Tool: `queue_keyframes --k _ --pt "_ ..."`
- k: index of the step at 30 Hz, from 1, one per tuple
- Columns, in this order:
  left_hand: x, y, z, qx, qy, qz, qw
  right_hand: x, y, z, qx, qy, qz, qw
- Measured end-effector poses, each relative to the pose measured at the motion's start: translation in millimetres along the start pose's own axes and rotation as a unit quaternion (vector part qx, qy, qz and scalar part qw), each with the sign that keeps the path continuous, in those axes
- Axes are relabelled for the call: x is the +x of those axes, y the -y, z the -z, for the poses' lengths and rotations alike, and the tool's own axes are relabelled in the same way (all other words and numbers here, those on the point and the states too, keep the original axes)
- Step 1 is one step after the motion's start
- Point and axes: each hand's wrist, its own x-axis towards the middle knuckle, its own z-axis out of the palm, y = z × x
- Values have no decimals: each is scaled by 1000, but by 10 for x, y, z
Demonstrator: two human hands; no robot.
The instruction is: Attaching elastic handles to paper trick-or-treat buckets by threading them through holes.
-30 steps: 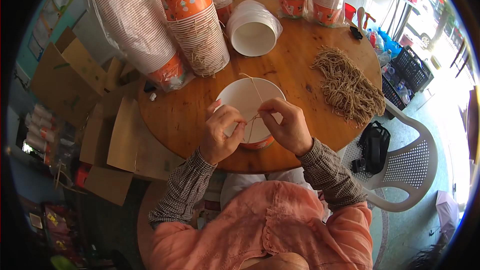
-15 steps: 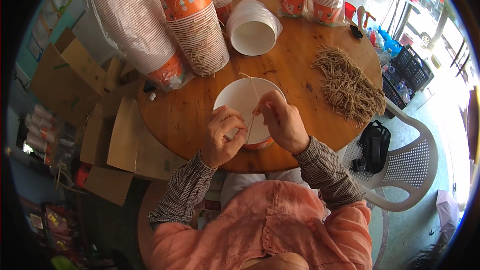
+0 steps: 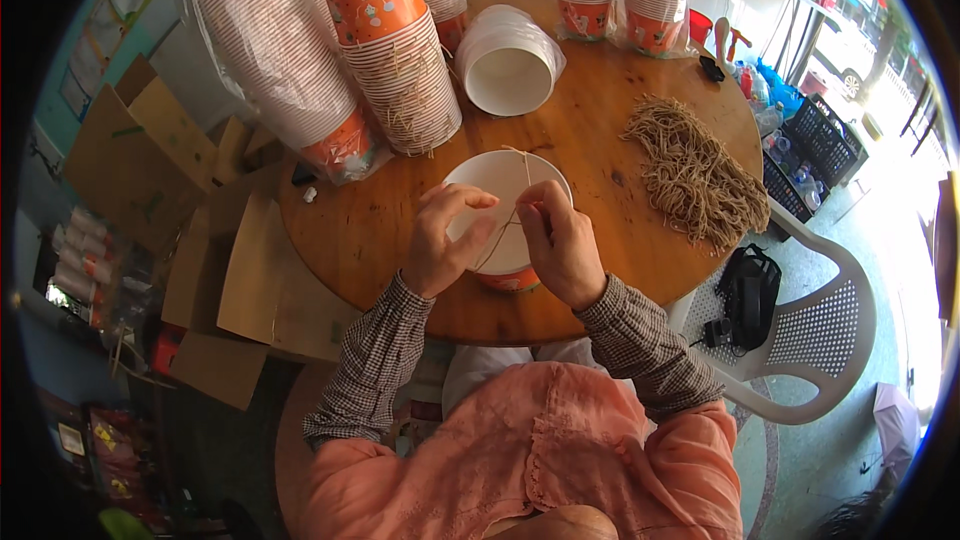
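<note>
Left hand (image 3: pixel 445 235) over the bucket's left side, thumb and fingers spread apart, gripping nothing that I can see. Right hand (image 3: pixel 562 245) over the right side, thumb and index pinched on the string (image 3: pixel 500 238); its other fingers curl in. String runs across the mouth of the bucket (image 3: pixel 478 170), which stands upright on the table (image 3: pixel 610 270) in front of the person. String pile (image 3: pixel 700 175) to the right, nested stack (image 3: pixel 405 85) behind left, bagged bowls (image 3: pixel 510 78) behind. Chair (image 3: pixel 825 340) at right holds a black bag (image 3: pixel 750 295).
</note>
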Motion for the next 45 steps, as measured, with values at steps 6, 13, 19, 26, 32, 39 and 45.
queue_keyframes --k 6,13,19,26,32,39,45 --pt "-36 -91 -54 33 35 21 999 12 -1 -36 5 5 28 1000" --pt "-135 -292 -57 49 35 22 998 224 21 81 -38 -19 61 997" --pt "-391 -218 -24 81 29 9 996 606 -450 359 -186 -124 132 966" --pt "-411 -87 -48 81 20 -38 996 411 -754 456 -120 -106 23 987" --pt "-391 29 -32 110 1 -45 993 -248 -548 453 -173 2 144 974" --pt "-109 -107 -47 157 14 -77 985 -585 -561 328 -326 80 207 919" --pt "113 -306 -241 265 131 -126 947 -359 -667 353 -306 17 151 940"
